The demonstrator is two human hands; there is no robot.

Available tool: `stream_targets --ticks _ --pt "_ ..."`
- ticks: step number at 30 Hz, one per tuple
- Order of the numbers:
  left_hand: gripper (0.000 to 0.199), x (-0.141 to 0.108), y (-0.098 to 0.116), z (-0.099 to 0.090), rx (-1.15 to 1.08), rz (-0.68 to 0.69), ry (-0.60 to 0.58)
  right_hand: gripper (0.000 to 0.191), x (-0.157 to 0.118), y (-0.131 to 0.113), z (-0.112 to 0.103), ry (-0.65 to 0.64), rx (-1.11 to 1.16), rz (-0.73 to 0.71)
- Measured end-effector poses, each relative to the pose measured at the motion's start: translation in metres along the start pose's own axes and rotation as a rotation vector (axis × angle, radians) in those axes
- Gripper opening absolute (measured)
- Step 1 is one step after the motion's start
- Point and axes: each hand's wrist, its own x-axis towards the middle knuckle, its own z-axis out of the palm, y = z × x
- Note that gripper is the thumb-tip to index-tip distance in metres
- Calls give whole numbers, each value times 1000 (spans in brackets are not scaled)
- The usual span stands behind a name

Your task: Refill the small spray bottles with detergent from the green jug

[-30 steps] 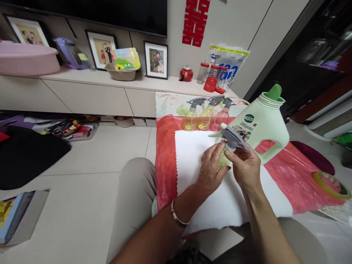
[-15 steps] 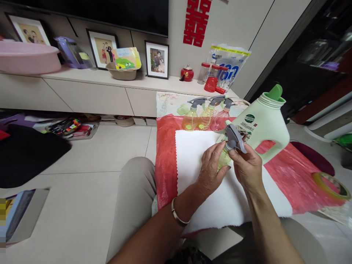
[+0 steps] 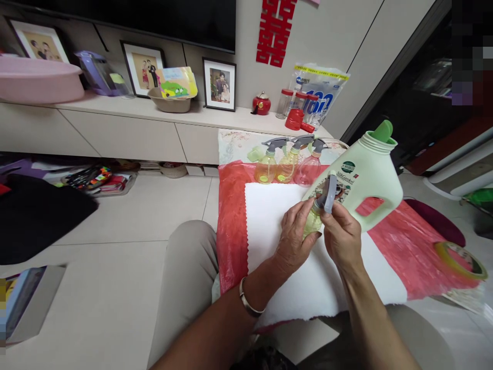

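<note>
My left hand (image 3: 295, 237) wraps the body of a small yellowish spray bottle (image 3: 313, 222) standing on a white cloth (image 3: 277, 216). My right hand (image 3: 341, 237) pinches the bottle's grey trigger head (image 3: 329, 191) at the neck; the head now points away from me. Just behind stands a big pale green detergent jug (image 3: 362, 172) with its mouth uncovered and a green spout sticking out. Three more small spray bottles (image 3: 287, 162) stand in a row at the far end of the red plastic sheet (image 3: 231, 216).
A roll of yellow tape (image 3: 458, 259) lies at the right edge of the red sheet. A low cabinet (image 3: 115, 128) along the wall carries photo frames, a pink basin (image 3: 38, 82), jars and a refill pouch (image 3: 321, 87). Clutter and a black mat (image 3: 34, 216) lie on the floor at left.
My right hand has turned the grey trigger head on the bottle's neck, from pointing left to pointing away. My left hand kept the bottle still.
</note>
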Motion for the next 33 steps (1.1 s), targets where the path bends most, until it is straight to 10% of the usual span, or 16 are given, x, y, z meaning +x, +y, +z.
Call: stream_targets --ticks 33 --pt "70 -1 -1 0 -42 -63 -14 32 -7 23 11 153 105 23"
